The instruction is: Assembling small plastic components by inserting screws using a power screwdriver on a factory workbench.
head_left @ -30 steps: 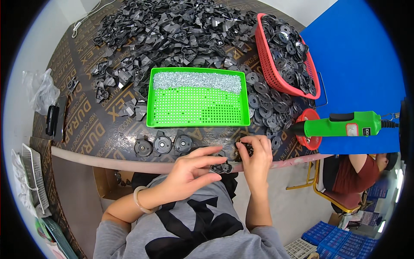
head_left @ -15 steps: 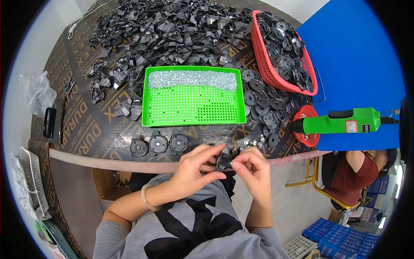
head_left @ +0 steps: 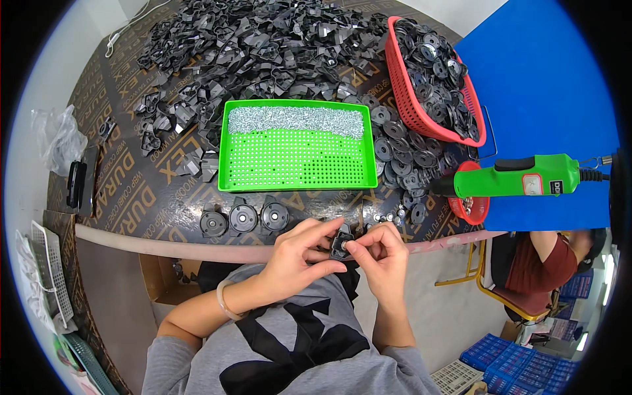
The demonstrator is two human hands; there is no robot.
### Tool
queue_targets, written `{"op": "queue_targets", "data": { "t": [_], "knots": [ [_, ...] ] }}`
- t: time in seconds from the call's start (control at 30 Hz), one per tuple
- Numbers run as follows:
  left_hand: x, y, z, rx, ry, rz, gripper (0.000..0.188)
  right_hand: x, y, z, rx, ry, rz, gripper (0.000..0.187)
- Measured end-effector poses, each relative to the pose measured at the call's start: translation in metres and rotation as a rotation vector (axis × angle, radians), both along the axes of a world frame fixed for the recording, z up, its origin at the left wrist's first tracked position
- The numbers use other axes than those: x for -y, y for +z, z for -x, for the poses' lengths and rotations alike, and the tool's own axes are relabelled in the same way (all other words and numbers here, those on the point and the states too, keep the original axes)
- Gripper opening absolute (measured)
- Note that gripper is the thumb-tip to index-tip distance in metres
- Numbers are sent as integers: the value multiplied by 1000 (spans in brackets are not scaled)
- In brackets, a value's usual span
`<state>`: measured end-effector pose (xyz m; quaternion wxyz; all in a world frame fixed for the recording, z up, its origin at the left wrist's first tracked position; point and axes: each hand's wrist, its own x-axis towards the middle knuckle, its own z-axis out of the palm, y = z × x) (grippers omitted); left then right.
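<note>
My left hand (head_left: 296,253) holds a black plastic housing (head_left: 340,243) between thumb and fingers, over the table's front edge. The fingers of my right hand (head_left: 380,255) pinch a small light-coloured piece, too small to name, against the face of that housing. Left of my hands, three joined black parts with round discs (head_left: 243,218) lie in a row along the table edge. Just beyond my right hand are several small metal pieces (head_left: 388,217). Behind my hands stands a green perforated tray (head_left: 263,161) with a band of small silver screws (head_left: 296,121) along its far side.
Black plastic housings (head_left: 250,49) are heaped at the back. Black discs (head_left: 401,155) lie right of the tray, below a red basket (head_left: 428,122) full of discs. A green electric screwdriver (head_left: 517,179) hangs over a small red bowl (head_left: 479,209). A person (head_left: 536,263) sits at right.
My right fingers have moved slightly left, bringing the small piece onto the housing. The electric screwdriver has swung a little, with its tip further left. My left hand keeps its grip.
</note>
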<state>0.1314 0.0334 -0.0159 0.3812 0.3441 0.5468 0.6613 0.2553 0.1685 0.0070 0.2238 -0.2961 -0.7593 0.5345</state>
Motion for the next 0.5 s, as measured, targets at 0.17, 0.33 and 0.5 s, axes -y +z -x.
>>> {"op": "queue_targets", "data": {
  "t": [0.17, 0.33, 0.5],
  "knots": [
    [-3, 6, 0, 55, -5, -1, 71, -6, -5, -6, -75, -3, 44, 16],
    [-2, 3, 1, 6, -16, 10, 72, -34, -1, -17, -127, -237, -107, 11],
    [-3, 4, 1, 30, -18, 1, 72, -73, 0, -38, 272, -374, -612, 39]
  ]
}}
